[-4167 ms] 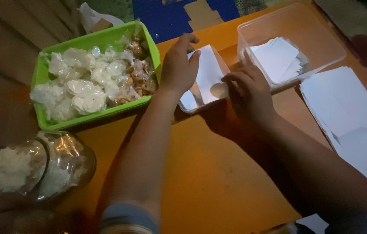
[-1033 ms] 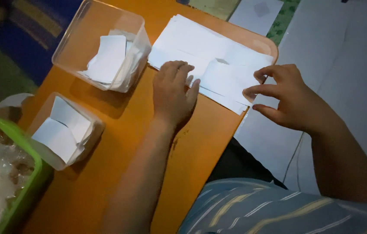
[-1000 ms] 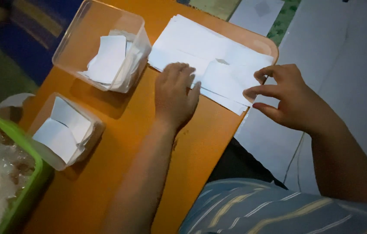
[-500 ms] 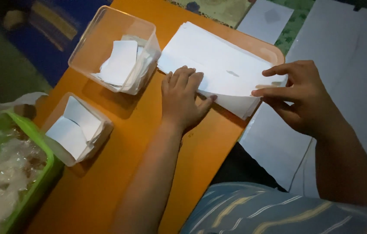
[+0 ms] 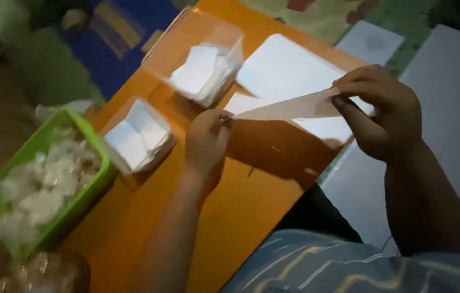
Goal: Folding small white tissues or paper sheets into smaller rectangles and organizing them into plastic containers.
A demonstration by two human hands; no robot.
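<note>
The orange table [image 5: 230, 217] is my landmark: a smooth, flat top with a rounded edge, glossy in dim light. On its far end lies a stack of white paper sheets [image 5: 284, 70], flat and matte, square-cornered. At the table's left edge sits a green plastic tray [image 5: 86, 135] with thick walls, filled with pale, lumpy, crinkled pieces [image 5: 40, 190]. Further along the table stands a clear plastic tub [image 5: 192, 32], rectangular and thin-walled, holding loose folded white slips. Between tray and tub is a smaller clear box [image 5: 116, 116] with neater white squares stacked inside.

Above the table's middle I hold one thin white paper sheet [image 5: 289, 107], lifted off the surface and stretched nearly edge-on, so it reads as a long narrow wedge casting a dark shadow below. My right hand [image 5: 384, 114] pinches its right end between thumb and forefinger, the other fingers curled behind. My left hand [image 5: 205, 141] pinches the pointed left corner, fingers bunched tight together.
</note>
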